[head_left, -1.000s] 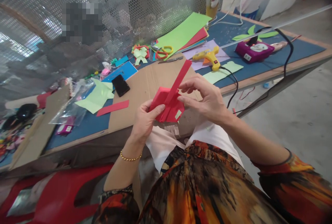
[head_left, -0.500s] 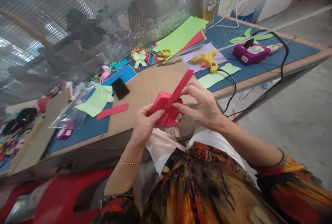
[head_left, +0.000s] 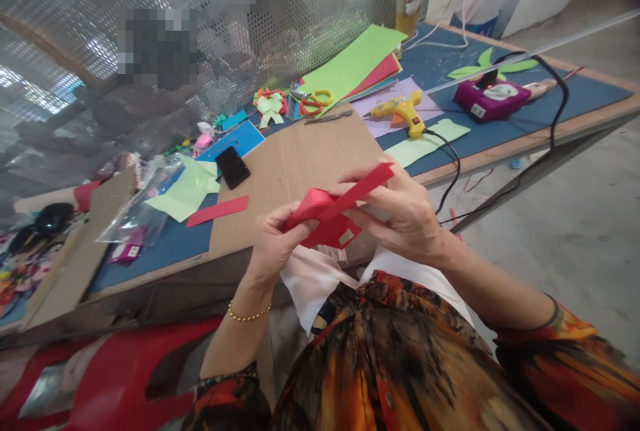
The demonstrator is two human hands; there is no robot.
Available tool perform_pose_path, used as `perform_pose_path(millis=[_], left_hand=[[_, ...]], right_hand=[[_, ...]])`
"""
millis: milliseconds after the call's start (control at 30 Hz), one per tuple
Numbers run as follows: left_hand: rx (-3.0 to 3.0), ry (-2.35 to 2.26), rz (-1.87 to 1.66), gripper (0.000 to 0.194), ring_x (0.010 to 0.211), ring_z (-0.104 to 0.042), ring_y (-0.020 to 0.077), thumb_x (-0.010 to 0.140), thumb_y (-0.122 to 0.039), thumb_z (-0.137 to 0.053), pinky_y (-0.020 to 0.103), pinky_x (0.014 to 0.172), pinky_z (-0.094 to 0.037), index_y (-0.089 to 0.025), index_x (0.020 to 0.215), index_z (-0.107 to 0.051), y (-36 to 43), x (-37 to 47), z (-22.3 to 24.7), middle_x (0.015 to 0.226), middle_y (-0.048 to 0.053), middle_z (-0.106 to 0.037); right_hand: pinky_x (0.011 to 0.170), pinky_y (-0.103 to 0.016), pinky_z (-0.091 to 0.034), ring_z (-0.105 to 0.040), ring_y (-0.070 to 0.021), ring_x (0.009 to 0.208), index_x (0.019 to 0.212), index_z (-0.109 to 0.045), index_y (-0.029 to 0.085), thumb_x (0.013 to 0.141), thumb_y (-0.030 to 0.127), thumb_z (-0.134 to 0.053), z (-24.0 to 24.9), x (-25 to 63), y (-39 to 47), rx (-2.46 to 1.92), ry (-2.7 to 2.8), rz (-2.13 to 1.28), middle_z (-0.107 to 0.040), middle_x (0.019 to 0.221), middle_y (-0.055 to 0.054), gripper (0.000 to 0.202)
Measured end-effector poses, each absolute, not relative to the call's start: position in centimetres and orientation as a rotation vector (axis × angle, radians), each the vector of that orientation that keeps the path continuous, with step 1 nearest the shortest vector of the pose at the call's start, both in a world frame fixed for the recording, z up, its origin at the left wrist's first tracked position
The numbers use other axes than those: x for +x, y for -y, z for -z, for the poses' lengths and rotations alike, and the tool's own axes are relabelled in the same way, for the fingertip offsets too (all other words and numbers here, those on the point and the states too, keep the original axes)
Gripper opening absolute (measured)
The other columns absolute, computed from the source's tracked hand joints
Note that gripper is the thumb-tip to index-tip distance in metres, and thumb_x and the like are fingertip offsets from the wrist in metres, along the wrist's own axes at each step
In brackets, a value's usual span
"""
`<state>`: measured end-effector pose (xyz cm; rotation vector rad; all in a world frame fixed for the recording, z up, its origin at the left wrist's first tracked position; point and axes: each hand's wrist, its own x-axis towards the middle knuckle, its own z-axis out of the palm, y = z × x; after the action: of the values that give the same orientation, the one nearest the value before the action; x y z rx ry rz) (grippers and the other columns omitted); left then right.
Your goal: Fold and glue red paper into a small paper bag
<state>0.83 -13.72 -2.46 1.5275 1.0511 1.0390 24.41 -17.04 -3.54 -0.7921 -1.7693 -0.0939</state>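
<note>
Above my lap, near the table's front edge, my left hand (head_left: 277, 236) grips the left side of a small folded red paper box (head_left: 327, 234), thumb on top. A pale rectangular patch shows on the box's lower right. A long red paper strip (head_left: 364, 190) slants up and right from the box, its lower end close to my left thumb. My right hand (head_left: 411, 214) is closed about the strip and the right side of the box; some fingers pass behind the strip, so their exact grip is partly hidden.
Cardboard (head_left: 280, 178) covers the table's middle, with a black phone (head_left: 233, 167) and a knife (head_left: 329, 118) on it. A yellow glue gun (head_left: 407, 113) lies right, its cord hanging over the edge near a purple power box (head_left: 490, 99). Scissors (head_left: 314, 102) and green sheets (head_left: 355, 61) lie behind.
My right hand has moved slightly right and down. The strip now leans flatter, its free end lower and farther right, and the box has tilted. My left hand keeps its hold.
</note>
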Motion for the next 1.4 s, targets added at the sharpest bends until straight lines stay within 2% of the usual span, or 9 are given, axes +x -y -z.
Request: perform_pose_path(millis=[167, 300, 467, 667, 867, 1033, 1167, 1300, 1400], left_hand=[[1.638, -1.014, -1.046, 0.009, 0.073, -0.069, 0.0147, 0.076, -0.026, -0.089, 0.023, 0.067, -0.059, -0.022, 0.085, -0.089, 13.9, 0.9, 2.1, 0.080, 0.002, -0.080], [1.628, -1.029, -1.066, 0.013, 0.072, -0.071, 0.0156, 0.075, -0.026, -0.090, 0.023, 0.064, -0.060, -0.022, 0.088, -0.090, 14.1, 0.9, 2.2, 0.084, 0.003, -0.082], [1.552, -0.999, -1.058, 0.011, 0.066, -0.067, 0.0122, 0.073, -0.020, -0.090, 0.020, 0.062, -0.059, -0.023, 0.084, -0.090, 14.2, 1.0, 2.5, 0.078, 0.000, -0.080], [1.277, -1.022, -1.086, 0.025, 0.074, -0.077, 0.0151, 0.068, -0.033, -0.101, 0.024, 0.072, -0.066, -0.024, 0.089, -0.090, 14.1, 1.8, 2.9, 0.087, 0.002, -0.086], [1.071, -1.051, -1.122, 0.046, 0.072, -0.081, 0.0223, 0.056, -0.044, -0.107, 0.034, 0.071, -0.071, -0.019, 0.090, -0.088, 13.0, 2.8, 2.8, 0.088, 0.008, -0.087], [1.018, -0.975, -1.134, 0.051, 0.074, -0.083, 0.0275, 0.055, -0.038, -0.108, 0.043, 0.075, -0.072, -0.014, 0.094, -0.085, 9.5, 4.8, 2.1, 0.091, 0.012, -0.087], [1.048, -0.869, -1.082, 0.053, 0.077, -0.083, 0.0251, 0.052, -0.035, -0.108, 0.039, 0.078, -0.071, -0.011, 0.093, -0.085, 6.4, 7.3, 0.5, 0.092, 0.012, -0.087], [1.141, -0.813, -1.013, 0.051, 0.073, -0.080, 0.0195, 0.055, -0.035, -0.107, 0.029, 0.067, -0.066, -0.011, 0.094, -0.086, 5.3, 9.2, -0.6, 0.093, 0.011, -0.087], [1.196, -0.781, -0.945, 0.053, 0.068, -0.078, 0.0184, 0.055, -0.039, -0.107, 0.026, 0.060, -0.063, -0.012, 0.096, -0.087, 5.6, 9.9, -0.8, 0.092, 0.010, -0.087]], right_hand=[[0.087, -0.042, -0.059, -0.072, -0.0233, 0.101, 0.128, -0.075, 0.025, 0.107, 0.021, -0.062, 3.8, 24.2, 17.2, -0.733, 1.777, 0.094, -0.077, 0.117, -0.010, 0.025], [0.086, -0.042, -0.059, -0.073, -0.0234, 0.098, 0.125, -0.077, 0.026, 0.105, 0.021, -0.064, 4.4, 24.0, 17.3, -0.752, 1.729, 0.135, -0.078, 0.114, -0.009, 0.024], [0.083, -0.040, -0.061, -0.073, -0.0224, 0.097, 0.122, -0.075, 0.026, 0.101, 0.018, -0.070, 4.7, 23.3, 17.3, -0.759, 1.656, 0.119, -0.078, 0.109, -0.008, 0.023], [0.086, -0.045, -0.063, -0.075, -0.0259, 0.104, 0.127, -0.070, 0.025, 0.100, 0.019, -0.070, 4.3, 23.4, 17.1, -0.785, 1.567, 0.110, -0.078, 0.115, -0.009, 0.028], [0.086, -0.049, -0.063, -0.075, -0.0281, 0.096, 0.104, -0.077, 0.030, 0.103, 0.021, -0.068, 3.8, 29.1, 16.8, -1.039, 1.340, 0.206, -0.078, 0.101, -0.008, 0.012], [0.070, -0.047, -0.057, -0.068, -0.0262, 0.074, 0.086, -0.074, 0.031, 0.102, 0.031, -0.071, 3.9, 33.6, 16.2, -1.205, 1.288, 0.204, -0.073, 0.082, -0.005, 0.016], [0.062, -0.039, -0.053, -0.065, -0.0205, 0.064, 0.080, -0.075, 0.028, 0.098, 0.038, -0.075, 3.5, 33.8, 14.7, -1.170, 1.326, 0.000, -0.071, 0.071, -0.002, 0.021], [0.071, -0.035, -0.054, -0.069, -0.0172, 0.070, 0.090, -0.080, 0.023, 0.096, 0.051, -0.073, 1.9, 32.3, 12.5, -1.192, 1.231, -0.344, -0.075, 0.075, -0.001, 0.030], [0.074, -0.033, -0.053, -0.068, -0.0162, 0.077, 0.089, -0.078, 0.022, 0.087, 0.064, -0.079, 0.7, 31.1, 10.9, -1.112, 1.151, -0.492, -0.077, 0.083, -0.001, 0.042]])
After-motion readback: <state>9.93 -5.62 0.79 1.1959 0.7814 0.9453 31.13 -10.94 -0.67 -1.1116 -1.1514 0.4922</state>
